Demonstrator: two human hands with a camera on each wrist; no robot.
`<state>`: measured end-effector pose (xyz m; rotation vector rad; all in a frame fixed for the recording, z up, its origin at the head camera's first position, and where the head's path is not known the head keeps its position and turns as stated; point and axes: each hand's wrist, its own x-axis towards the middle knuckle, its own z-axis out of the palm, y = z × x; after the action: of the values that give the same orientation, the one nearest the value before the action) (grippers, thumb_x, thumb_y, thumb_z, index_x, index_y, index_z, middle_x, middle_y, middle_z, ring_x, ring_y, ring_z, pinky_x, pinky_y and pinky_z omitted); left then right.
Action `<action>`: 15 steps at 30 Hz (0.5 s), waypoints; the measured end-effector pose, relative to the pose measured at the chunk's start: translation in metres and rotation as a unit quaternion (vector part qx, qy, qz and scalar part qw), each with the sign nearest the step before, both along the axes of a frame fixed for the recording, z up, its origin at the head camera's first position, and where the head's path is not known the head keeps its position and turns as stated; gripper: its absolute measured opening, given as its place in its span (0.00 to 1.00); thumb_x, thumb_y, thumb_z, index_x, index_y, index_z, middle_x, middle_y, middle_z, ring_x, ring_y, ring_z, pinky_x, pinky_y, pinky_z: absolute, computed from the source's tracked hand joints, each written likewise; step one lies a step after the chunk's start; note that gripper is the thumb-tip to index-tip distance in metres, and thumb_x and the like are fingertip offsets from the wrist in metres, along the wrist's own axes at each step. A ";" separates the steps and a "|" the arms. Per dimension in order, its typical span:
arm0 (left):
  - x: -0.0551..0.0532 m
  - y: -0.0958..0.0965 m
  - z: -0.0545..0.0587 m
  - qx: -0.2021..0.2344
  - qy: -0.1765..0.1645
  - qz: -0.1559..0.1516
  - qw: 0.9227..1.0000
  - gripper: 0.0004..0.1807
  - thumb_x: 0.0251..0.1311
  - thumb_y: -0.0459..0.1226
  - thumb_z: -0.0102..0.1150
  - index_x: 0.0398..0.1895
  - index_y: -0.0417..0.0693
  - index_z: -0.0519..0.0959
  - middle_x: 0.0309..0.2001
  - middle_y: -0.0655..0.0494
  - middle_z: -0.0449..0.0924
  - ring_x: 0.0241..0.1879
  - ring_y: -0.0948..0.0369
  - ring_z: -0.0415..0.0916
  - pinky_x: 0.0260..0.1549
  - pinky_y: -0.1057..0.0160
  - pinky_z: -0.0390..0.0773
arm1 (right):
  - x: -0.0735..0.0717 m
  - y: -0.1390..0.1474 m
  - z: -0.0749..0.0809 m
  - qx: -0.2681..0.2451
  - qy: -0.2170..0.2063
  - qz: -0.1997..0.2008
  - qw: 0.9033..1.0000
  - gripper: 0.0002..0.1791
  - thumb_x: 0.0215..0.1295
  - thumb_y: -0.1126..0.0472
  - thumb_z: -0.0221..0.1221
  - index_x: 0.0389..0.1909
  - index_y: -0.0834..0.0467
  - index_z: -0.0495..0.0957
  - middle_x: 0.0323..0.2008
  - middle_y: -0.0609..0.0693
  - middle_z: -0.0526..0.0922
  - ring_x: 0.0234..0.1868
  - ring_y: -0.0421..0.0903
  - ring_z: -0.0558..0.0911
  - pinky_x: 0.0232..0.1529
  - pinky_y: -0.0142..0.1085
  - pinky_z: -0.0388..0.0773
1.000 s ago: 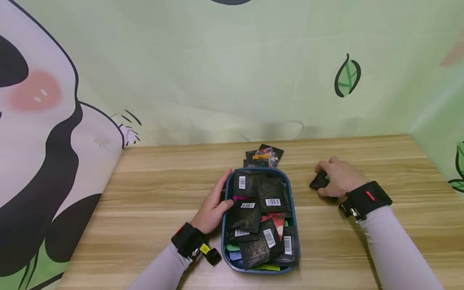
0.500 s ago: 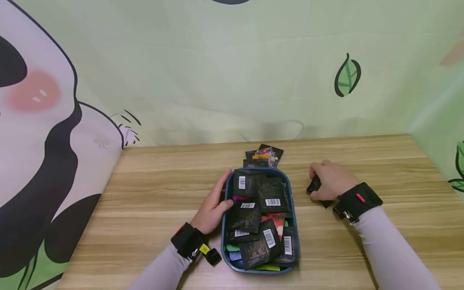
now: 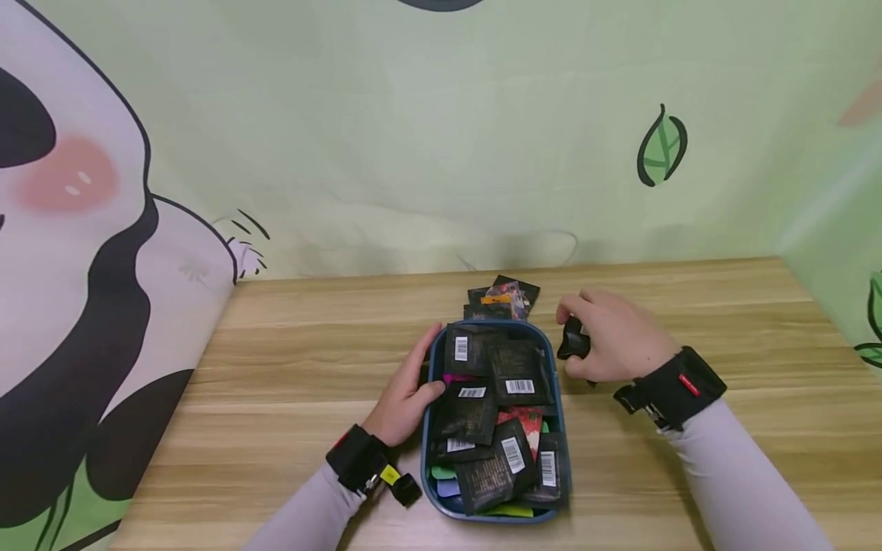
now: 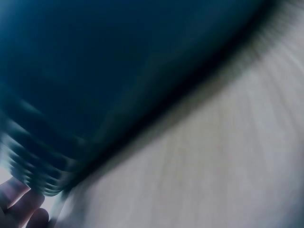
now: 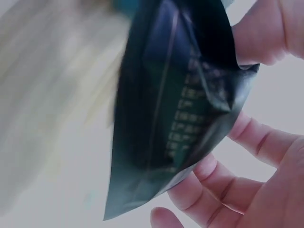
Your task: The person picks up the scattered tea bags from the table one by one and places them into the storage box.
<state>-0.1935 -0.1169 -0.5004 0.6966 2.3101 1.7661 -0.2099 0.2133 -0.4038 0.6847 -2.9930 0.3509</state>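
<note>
In the head view, a dark blue basket (image 3: 429, 490) holds several black sachets (image 3: 513, 375), most with white barcode labels. My left hand (image 3: 402, 402) holds its left wall, with the thumb over the rim and the fingers along the outside. The left wrist view has fingertips (image 4: 21, 206) by the slotted end of the basket. To the right of the basket, my right hand (image 3: 616, 337) pinches a black sachet (image 5: 175, 109) between thumb and fingers. Pale print and creases show on it in the right wrist view.
Behind the basket lies a small pile of sachets (image 3: 506, 298), some black and some colourful. The wooden table (image 3: 310, 360) meets a printed green cloth backdrop (image 3: 386, 153). Colourful packets (image 3: 524, 423) peek out among the black ones in the basket.
My right hand has moved left with the black sachet, closer to the basket. My left hand and the basket have stayed in place.
</note>
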 end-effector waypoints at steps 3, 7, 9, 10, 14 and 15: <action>0.000 0.000 0.001 -0.002 -0.008 0.004 1.000 0.42 0.68 0.35 0.47 0.81 0.72 0.46 0.77 0.64 0.54 0.72 0.60 0.58 0.69 0.49 0.57 | 0.003 -0.021 0.016 0.001 0.007 0.033 0.999 0.30 0.37 0.47 0.67 0.47 0.51 0.78 0.38 0.46 0.74 0.34 0.45 0.72 0.35 0.39 0.72; 0.000 -0.002 0.001 -0.004 -0.003 0.005 1.000 0.41 0.68 0.36 0.48 0.81 0.71 0.47 0.77 0.62 0.54 0.72 0.58 0.57 0.69 0.46 0.57 | 0.004 -0.050 0.031 0.001 0.012 0.087 0.996 0.29 0.36 0.47 0.67 0.46 0.49 0.77 0.38 0.45 0.72 0.34 0.44 0.72 0.36 0.38 0.72; 0.000 -0.002 0.001 -0.004 0.000 0.005 1.000 0.41 0.68 0.36 0.48 0.81 0.70 0.47 0.77 0.61 0.54 0.72 0.58 0.58 0.69 0.46 0.57 | 0.005 -0.063 0.036 0.004 0.018 0.120 0.993 0.28 0.36 0.48 0.67 0.45 0.48 0.77 0.39 0.45 0.71 0.35 0.44 0.72 0.36 0.38 0.73; 0.000 -0.002 0.000 -0.006 0.002 0.004 1.000 0.41 0.68 0.36 0.48 0.81 0.68 0.47 0.77 0.61 0.55 0.72 0.58 0.58 0.69 0.46 0.57 | 0.006 -0.070 0.038 0.008 0.021 0.133 0.991 0.28 0.36 0.47 0.67 0.44 0.49 0.77 0.39 0.45 0.71 0.35 0.44 0.72 0.36 0.38 0.73; 0.000 -0.002 0.000 -0.001 0.002 -0.001 1.000 0.42 0.67 0.35 0.48 0.82 0.62 0.47 0.76 0.60 0.57 0.69 0.58 0.61 0.67 0.48 0.60 | 0.010 -0.089 0.045 0.026 0.034 0.166 0.985 0.28 0.37 0.48 0.66 0.45 0.48 0.77 0.39 0.46 0.70 0.36 0.44 0.71 0.37 0.38 0.73; 0.000 -0.002 0.000 0.001 0.002 -0.004 1.000 0.42 0.67 0.35 0.48 0.82 0.61 0.46 0.75 0.61 0.57 0.69 0.58 0.62 0.67 0.49 0.61 | 0.011 -0.092 0.046 0.032 0.033 0.167 0.985 0.29 0.37 0.47 0.66 0.46 0.48 0.77 0.39 0.46 0.70 0.37 0.44 0.71 0.37 0.38 0.73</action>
<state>-0.1937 -0.1191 -0.5004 0.7077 2.3059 1.7651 -0.1988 0.1210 -0.3578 1.1838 -2.8326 0.2403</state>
